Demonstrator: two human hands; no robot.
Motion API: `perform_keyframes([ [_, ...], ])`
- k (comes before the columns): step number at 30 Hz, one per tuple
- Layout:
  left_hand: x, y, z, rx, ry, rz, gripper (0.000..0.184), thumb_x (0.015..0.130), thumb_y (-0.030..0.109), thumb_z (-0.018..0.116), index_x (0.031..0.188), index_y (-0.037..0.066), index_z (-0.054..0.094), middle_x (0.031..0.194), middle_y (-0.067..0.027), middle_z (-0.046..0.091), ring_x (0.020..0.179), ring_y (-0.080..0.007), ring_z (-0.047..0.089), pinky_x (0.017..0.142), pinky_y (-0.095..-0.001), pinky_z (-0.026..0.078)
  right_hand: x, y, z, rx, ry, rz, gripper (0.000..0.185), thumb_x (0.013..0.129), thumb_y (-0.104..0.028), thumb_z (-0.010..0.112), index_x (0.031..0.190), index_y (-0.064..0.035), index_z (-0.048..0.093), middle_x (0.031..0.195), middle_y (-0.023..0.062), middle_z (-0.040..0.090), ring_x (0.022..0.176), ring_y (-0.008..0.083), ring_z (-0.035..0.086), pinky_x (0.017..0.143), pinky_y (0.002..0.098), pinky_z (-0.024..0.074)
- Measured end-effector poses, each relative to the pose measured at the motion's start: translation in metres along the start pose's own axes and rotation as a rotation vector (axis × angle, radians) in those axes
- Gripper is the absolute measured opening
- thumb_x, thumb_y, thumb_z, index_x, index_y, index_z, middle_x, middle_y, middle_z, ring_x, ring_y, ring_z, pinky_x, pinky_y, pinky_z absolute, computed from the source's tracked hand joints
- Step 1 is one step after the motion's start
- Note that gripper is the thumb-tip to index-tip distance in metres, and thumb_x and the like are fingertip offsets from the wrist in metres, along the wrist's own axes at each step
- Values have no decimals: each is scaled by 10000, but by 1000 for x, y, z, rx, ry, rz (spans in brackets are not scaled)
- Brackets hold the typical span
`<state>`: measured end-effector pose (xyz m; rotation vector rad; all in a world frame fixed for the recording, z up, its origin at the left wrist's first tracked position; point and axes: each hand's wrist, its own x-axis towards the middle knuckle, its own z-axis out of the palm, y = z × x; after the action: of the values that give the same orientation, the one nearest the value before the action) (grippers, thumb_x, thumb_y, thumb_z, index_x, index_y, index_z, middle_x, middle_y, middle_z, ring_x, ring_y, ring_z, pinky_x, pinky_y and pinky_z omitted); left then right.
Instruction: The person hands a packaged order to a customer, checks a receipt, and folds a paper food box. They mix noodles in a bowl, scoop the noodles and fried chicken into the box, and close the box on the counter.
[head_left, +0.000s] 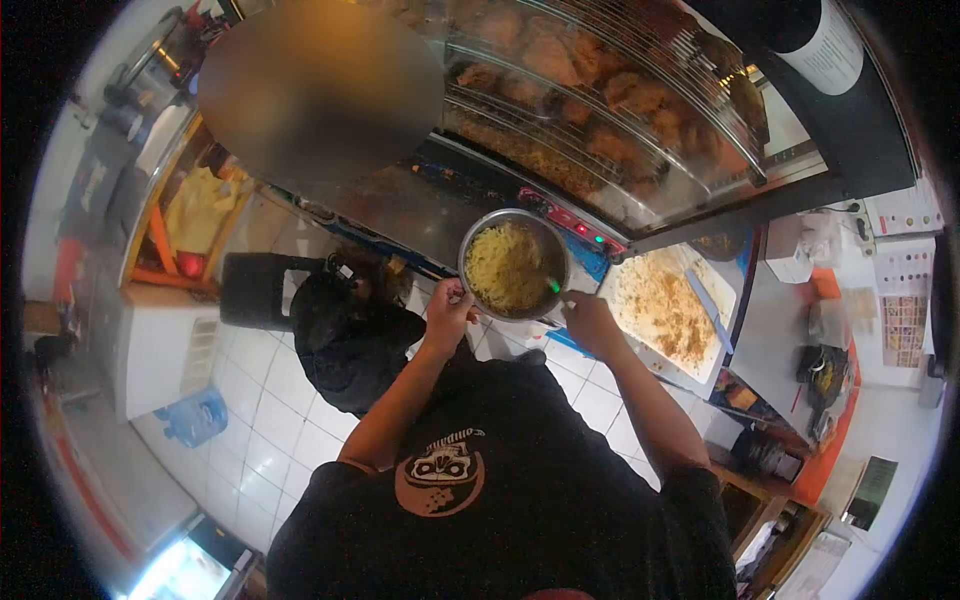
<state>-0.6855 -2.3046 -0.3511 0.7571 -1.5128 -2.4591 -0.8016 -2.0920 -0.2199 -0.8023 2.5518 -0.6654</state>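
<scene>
Bowl (553, 248) lies between left hand (446, 312), gripping its rim, and right hand (592, 322), curled alongside; right's hold unclear.

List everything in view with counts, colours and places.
Metal bowl: one, silver, centre
Crumbly food: one heap, yellow, in bowl
Tray: one, white, crumb-strewn, right of bowl
Long flat tool: one, pale blue, on tray
Display case: one, dark-framed, top
Food pieces: several, browned, in case
Water jug: one, blue, left floor
Wall papers: several, white, far right
Smaller clutter: uncounted, mixed colours, edges
Shirt: one, black, bottom centre
Left hand: one, bare, gripping bowl rim
Right hand: one, bare, at bowl's right
</scene>
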Motion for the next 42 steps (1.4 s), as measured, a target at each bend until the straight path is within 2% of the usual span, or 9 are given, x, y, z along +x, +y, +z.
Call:
perform_keyframes([
  [3, -1, 1, 0, 10, 2, 8, 187, 908, 21, 524, 1071, 12, 432, 951, -88, 475, 681, -171, 607, 531, -284, 473, -9, -14, -22, 224, -205, 191, 260, 847, -165, 560, 1033, 3, 632, 877, 245, 648, 774, 386, 638, 726, 451, 507],
  [6, -3, -1, -2, 36, -7, 47, 194, 902, 21, 527, 1079, 31, 446, 926, -81, 502, 685, -170, 594, 548, -309, 458, 6, -1, -20, 313, -88, 294, 282, 841, -208, 599, 1036, -8, 640, 972, 262, 631, 861, 357, 636, 765, 439, 498],
  [10, -1, 6, 2, 160, -47, 70, 198, 898, 35, 542, 1074, 53, 455, 910, -77, 502, 682, -165, 576, 559, -320, 445, 54, 23, 16, 354, -1, 181, 347, 844, -191, 592, 1152, -31, 616, 717, 106, 622, 557, 107, 545, 468, 287, 424],
  [15, -6, 18, 5, 41, 22, -97, 189, 903, 3, 508, 1070, 37, 427, 953, -78, 469, 709, -195, 615, 569, -300, 477, 44, 0, -10, 428, -152, -87, 242, 836, -196, 558, 997, -40, 647, 1016, 222, 623, 897, 372, 613, 802, 458, 497],
  [19, -6, 14, 2, -57, -3, -108, 209, 901, 3, 512, 1082, 39, 415, 955, -74, 465, 729, -196, 616, 607, -325, 515, -10, -25, -13, -59, -184, -71, 235, 828, -161, 532, 998, -41, 641, 916, 222, 632, 849, 393, 616, 797, 493, 495],
  [30, -18, 23, 15, 98, 24, -96, 205, 888, 19, 543, 1060, 26, 431, 922, -57, 511, 736, -143, 587, 533, -255, 491, 35, 7, 14, 68, 378, -5, 312, 810, -115, 588, 1111, -48, 636, 757, 257, 625, 681, 377, 629, 621, 431, 489],
  [36, -13, 11, 6, 167, 19, -71, 190, 873, 86, 604, 1014, 47, 483, 887, -34, 521, 748, -138, 561, 596, -272, 418, 28, -12, -14, 525, -310, 446, 289, 803, -187, 564, 1018, -5, 630, 860, 246, 643, 822, 402, 623, 778, 490, 484],
  [39, -10, 12, 5, 101, 32, -111, 178, 878, 63, 590, 1019, 41, 484, 885, -35, 530, 744, -134, 567, 590, -256, 408, -13, -26, -18, 44, -152, 34, 270, 816, -171, 550, 1010, -1, 630, 832, 249, 636, 797, 388, 629, 753, 482, 500],
  [42, -13, 16, 10, 85, 36, -112, 165, 880, 35, 577, 1009, 33, 475, 860, -38, 510, 705, -129, 540, 602, -272, 425, -22, -16, 22, 13, -26, -6, 225, 816, -144, 540, 956, 8, 630, 811, 255, 626, 782, 396, 623, 725, 482, 510],
])
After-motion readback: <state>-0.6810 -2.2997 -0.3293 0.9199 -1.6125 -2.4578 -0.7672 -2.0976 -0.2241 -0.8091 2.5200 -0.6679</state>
